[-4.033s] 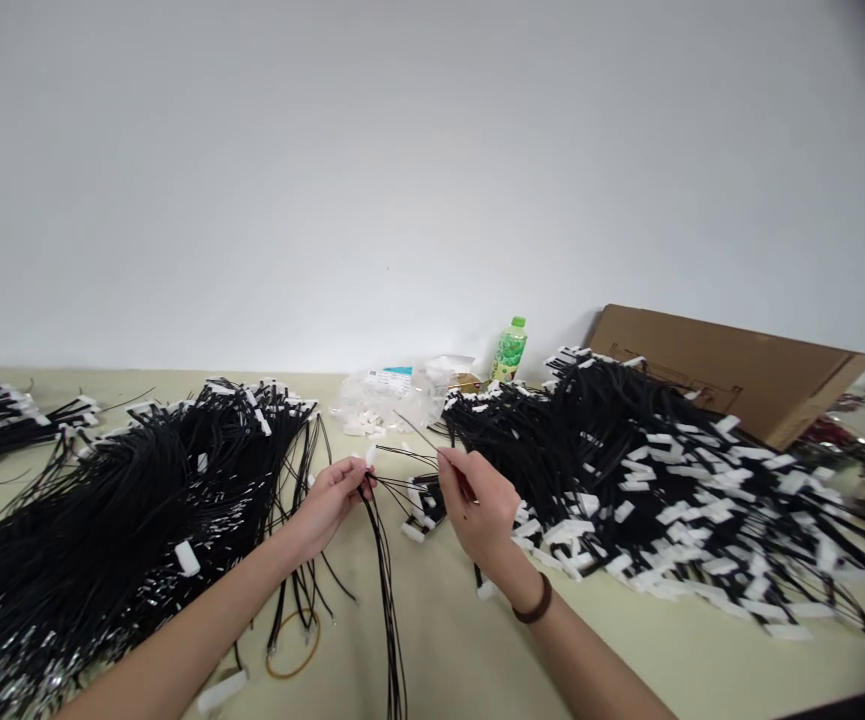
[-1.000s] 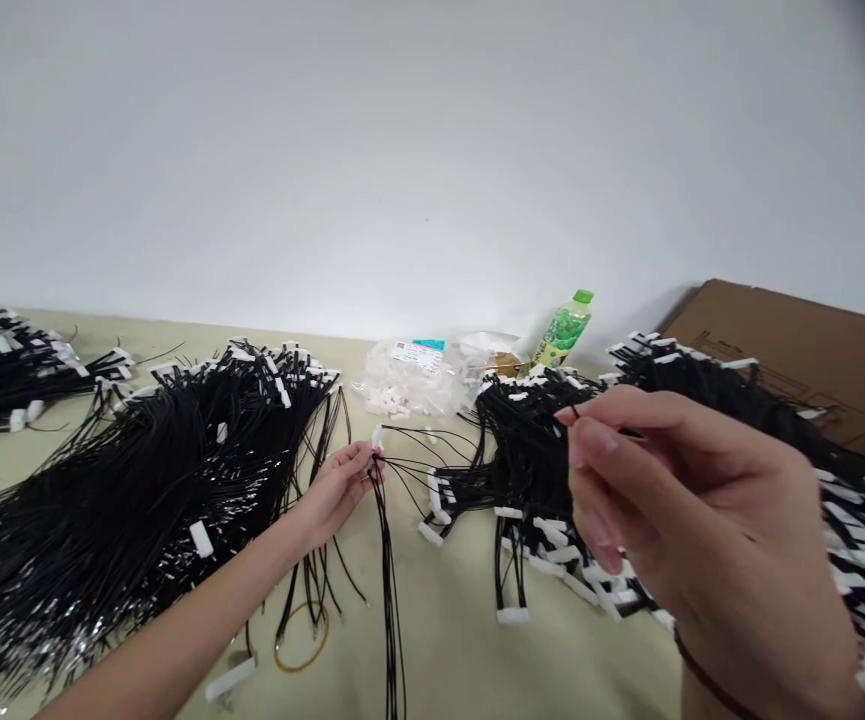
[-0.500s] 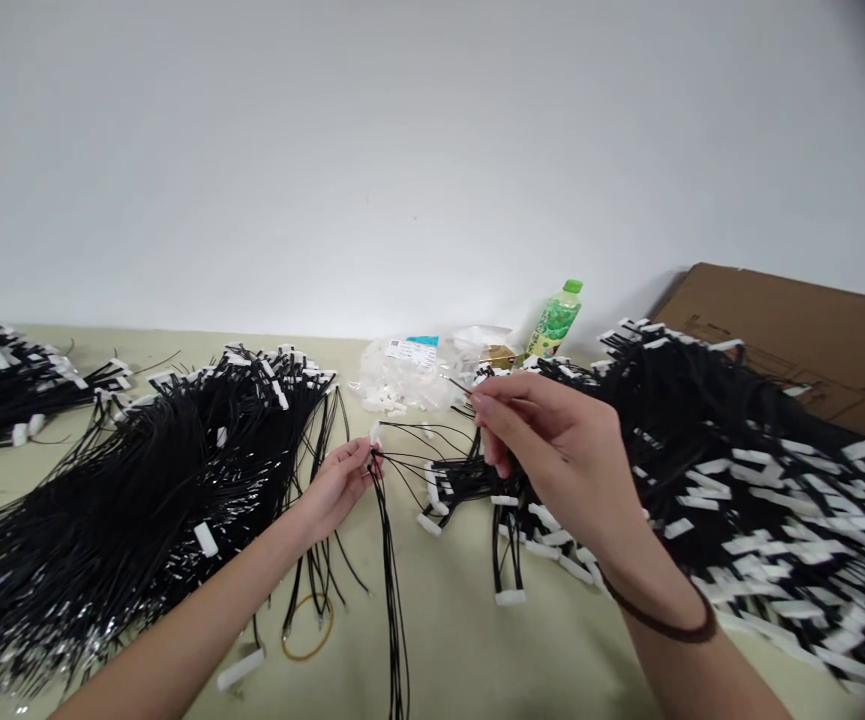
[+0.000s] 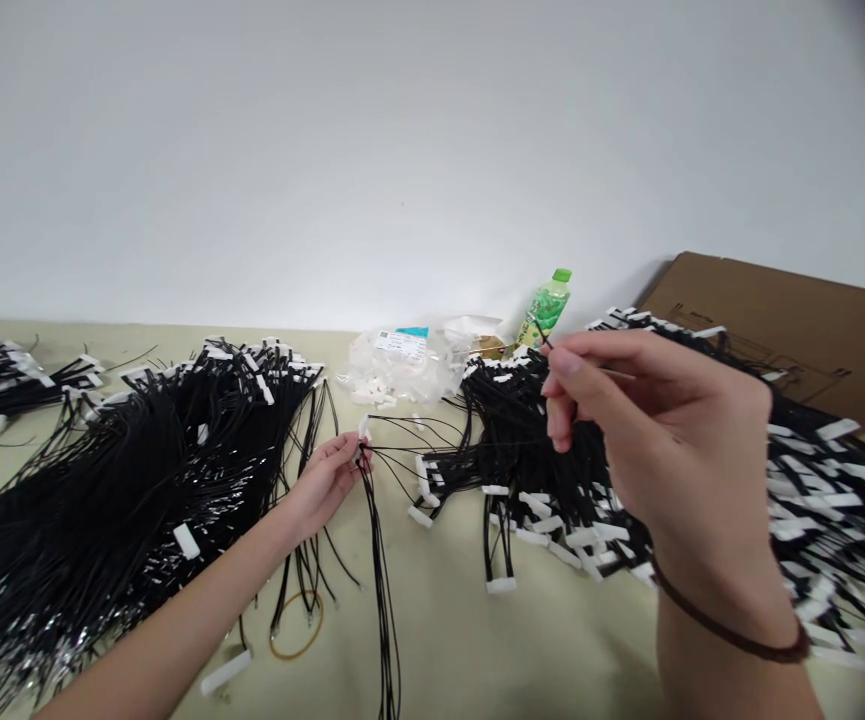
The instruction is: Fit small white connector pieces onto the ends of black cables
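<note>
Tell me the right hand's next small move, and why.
Probably bring the right hand down and left toward the left hand. Its fingers pinch one black wire raised above the pile, while the left hand pinches a white connector with wires fanning from it, so the loose end likely goes there.

the left hand (image 4: 323, 482) sits low and far out, its forearm (image 4: 177, 640) stretched in from the lower left, thumb and fingertips pinched together. the right hand (image 4: 664, 440) is raised near the camera, back toward it, thumb and forefinger pinched, wrist (image 4: 732, 620) below.
</note>
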The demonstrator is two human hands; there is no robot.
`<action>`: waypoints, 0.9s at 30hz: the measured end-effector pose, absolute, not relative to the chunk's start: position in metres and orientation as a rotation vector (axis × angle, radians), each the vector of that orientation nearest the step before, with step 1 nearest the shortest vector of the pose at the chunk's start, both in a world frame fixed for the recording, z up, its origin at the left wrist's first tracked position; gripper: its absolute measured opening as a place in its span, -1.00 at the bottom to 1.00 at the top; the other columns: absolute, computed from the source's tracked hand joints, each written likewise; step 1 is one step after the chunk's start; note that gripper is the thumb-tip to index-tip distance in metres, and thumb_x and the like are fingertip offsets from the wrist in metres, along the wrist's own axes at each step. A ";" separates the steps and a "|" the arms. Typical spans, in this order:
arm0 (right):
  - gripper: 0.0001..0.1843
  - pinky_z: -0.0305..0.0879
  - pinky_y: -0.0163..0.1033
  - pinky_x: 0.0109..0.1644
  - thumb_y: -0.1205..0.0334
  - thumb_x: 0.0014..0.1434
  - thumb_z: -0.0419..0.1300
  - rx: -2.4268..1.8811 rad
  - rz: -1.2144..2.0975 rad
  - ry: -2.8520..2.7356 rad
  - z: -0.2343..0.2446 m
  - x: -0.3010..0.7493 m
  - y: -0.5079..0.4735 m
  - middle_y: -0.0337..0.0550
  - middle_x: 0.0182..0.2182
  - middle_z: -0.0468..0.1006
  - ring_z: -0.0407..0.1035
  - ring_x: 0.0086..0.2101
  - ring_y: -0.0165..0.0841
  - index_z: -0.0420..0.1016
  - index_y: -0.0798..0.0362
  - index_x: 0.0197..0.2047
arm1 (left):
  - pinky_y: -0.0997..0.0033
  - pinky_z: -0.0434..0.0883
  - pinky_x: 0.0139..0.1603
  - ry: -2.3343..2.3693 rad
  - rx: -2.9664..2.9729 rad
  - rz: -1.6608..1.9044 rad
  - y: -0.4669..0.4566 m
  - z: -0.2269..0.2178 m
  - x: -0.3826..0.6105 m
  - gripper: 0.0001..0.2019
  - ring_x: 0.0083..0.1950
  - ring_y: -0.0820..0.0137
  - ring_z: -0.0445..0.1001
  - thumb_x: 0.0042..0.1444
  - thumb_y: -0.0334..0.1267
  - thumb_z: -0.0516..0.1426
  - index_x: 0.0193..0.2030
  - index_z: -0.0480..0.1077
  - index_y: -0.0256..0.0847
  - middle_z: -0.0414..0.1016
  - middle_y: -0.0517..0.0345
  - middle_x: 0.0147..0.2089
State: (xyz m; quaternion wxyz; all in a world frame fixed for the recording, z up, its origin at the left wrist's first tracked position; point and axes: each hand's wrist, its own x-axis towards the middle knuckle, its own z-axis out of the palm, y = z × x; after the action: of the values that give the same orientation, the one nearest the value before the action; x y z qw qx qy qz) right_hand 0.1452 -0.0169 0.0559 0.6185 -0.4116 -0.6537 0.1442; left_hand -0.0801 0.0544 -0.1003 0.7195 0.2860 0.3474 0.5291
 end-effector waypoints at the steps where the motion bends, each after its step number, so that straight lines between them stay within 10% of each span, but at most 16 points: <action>1: -0.91 0.21 -0.40 -0.61 0.26 0.13 0.15 -0.947 0.344 -1.524 0.056 0.143 -0.019 -0.25 -0.51 0.40 0.26 -0.62 -0.54 0.46 0.05 -0.30 | 0.49 0.34 -0.25 0.766 0.637 1.168 0.055 -0.101 -0.080 -0.89 -0.41 0.55 0.34 -0.09 -0.32 0.25 -0.41 0.45 -0.31 0.39 0.19 -0.43; 27: -0.79 0.05 -0.28 -0.39 0.34 0.18 0.04 -1.159 -0.328 -2.343 -0.040 0.086 0.039 -0.20 -0.48 0.38 0.25 -0.37 -0.37 0.42 0.09 -0.46 | 0.52 0.26 -0.29 0.662 0.712 1.110 0.053 -0.104 -0.080 -0.89 -0.39 0.54 0.33 -0.04 -0.29 0.22 -0.42 0.44 -0.31 0.39 0.16 -0.40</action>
State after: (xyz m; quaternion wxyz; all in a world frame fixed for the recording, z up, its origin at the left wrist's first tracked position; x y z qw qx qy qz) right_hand 0.0858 0.0390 -0.0397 0.2510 -0.4258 -0.8609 -0.1204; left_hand -0.0803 0.0532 -0.1041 0.7400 0.3246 0.3016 0.5060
